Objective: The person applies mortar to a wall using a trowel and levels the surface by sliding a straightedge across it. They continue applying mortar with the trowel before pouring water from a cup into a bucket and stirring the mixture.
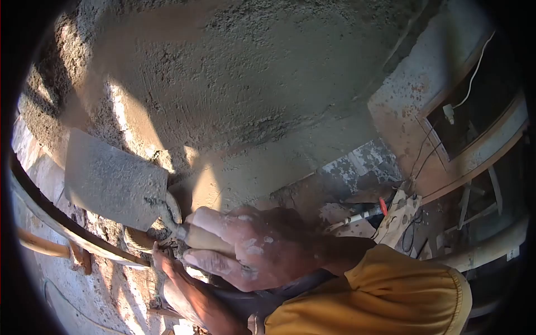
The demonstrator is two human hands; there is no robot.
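Observation:
My right hand (251, 245) is closed around the handle of a trowel (114, 178). The trowel's broad blade, grey with wet mortar, points to the left in front of the wall. Fresh mortar coats the wall (251, 84), rough in places and smoother in others. My left hand (164, 259) is low on the left, just below the trowel's neck. Its fingers are partly hidden, and beside them is a brownish rounded object (138, 239) I cannot make out. Dried mortar marks the back of my right hand.
A curved rim (72, 223) and a bamboo pole (44, 244) lie at the left. On the right are a framed opening (452, 128) with a hanging white cable (478, 67), a pipe with a red valve handle (383, 206), and a splashed board (393, 220).

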